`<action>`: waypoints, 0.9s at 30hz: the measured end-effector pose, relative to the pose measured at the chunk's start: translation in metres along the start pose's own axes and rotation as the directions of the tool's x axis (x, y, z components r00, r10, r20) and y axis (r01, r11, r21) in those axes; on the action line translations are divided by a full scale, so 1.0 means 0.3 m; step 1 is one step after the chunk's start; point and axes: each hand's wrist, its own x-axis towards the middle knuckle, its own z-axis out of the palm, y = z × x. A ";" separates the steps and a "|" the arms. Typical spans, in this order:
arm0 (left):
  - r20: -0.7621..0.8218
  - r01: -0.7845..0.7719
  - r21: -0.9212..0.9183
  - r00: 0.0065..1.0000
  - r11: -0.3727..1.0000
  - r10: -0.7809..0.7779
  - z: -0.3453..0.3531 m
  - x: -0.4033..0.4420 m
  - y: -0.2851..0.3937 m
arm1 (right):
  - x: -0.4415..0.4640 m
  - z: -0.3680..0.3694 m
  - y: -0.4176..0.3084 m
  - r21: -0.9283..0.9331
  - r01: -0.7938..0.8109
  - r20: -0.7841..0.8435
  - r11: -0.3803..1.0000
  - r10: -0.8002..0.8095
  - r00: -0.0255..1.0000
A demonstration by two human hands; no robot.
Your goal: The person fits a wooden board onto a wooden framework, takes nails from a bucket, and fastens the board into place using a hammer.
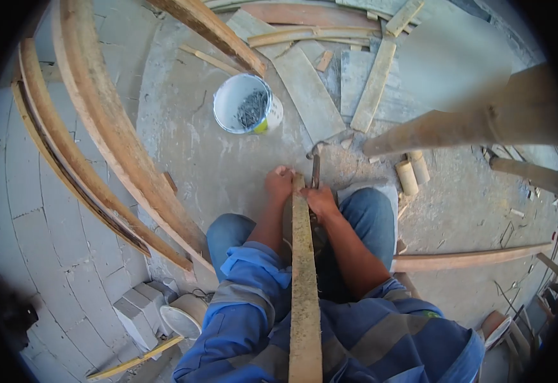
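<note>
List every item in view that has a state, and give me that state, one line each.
Bucket: open, partly filled with nails.
Hammer: gripped in the right hand.
Narrow board: far end between the hands, surface stained.
Left hand: at the board's end, grip unclear.
Loose boards: lying on the floor, some overlapping.

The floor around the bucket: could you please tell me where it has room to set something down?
Bare floor lies between the bucket and the long timber to its left, and between bucket and left hand. Beyond the bucket, planks crowd it.
</note>
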 end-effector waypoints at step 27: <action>0.034 0.074 -0.096 0.997 0.993 -0.071 0.001 0.095 -0.059 | -0.336 -0.142 -0.243 -0.587 0.317 0.075 0.745 -0.340 0.938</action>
